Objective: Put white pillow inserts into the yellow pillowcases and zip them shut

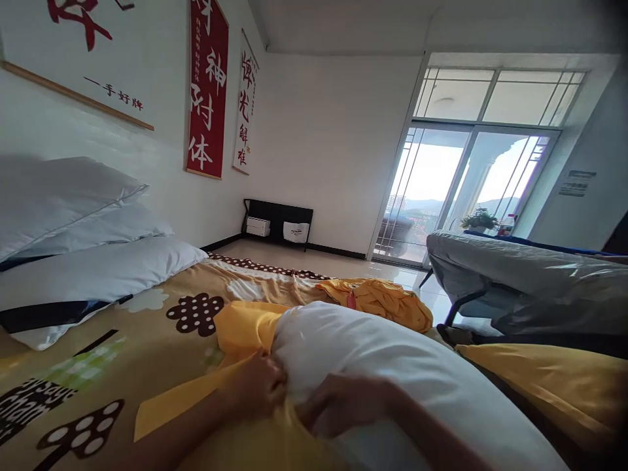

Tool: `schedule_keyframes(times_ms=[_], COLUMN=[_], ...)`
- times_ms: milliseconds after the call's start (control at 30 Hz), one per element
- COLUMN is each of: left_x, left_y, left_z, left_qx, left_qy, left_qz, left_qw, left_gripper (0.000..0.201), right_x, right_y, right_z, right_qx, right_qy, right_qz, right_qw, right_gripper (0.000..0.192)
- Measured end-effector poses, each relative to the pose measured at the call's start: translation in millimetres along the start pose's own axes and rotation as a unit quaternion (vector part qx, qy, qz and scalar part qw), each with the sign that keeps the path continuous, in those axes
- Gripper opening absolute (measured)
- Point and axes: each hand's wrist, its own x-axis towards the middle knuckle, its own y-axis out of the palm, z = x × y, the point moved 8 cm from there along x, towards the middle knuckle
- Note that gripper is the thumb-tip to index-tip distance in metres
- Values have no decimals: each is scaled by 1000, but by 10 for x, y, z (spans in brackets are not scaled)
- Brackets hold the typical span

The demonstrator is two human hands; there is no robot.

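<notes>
Patterned bedding (152, 356) spreads out ahead, white pillows (112, 268) stacked near the wall (164, 176). My left hand (262, 383) clenches yellow cloth (245, 324) at one end of the plump white pillow (417, 373) before me; my right hand (350, 402) curls against that pillow, its grip unclear.

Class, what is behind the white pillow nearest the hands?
Behind the white pillow, a crumpled yellow cloth and patterned bedding show. The pillow blocks the area close behind it, so whatever lies there cannot be seen.
</notes>
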Motion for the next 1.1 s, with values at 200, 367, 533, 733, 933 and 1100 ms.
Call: schedule_keyframes(times_ms=[200, 367, 533, 733, 933, 1100], left_x=[-190, -278, -90, 372, 502, 643], left_y=[142, 100, -182, -569, -768, -813], left_z=[-180, -83, 169, 415, 661, 641], left_qx=[109, 122, 107, 207, 162, 143], left_qy=[26, -24, -129, -192, -250, -282], left_qz=[57, 73, 15, -69, -85, -109], left_qw=[992, 990, 986, 957, 951, 942], left_gripper=[18, 19, 21, 45, 33, 27], right_x=[503, 912, 952, 725, 625, 638], right_y=[-1112, -937, -548, -538, -488, -426], right_z=[-365, -869, -1031, -769, -402, 7], right_qx=[-62, -124, -150, -187, -214, -232], right_qy=[47, 118, 121, 100, 81, 56], right_qz=[-206, -230, -187, -169, -140, -134], right_qw=[975, 958, 963, 963, 963, 962], right_gripper=[43, 65, 45, 37, 31, 34])
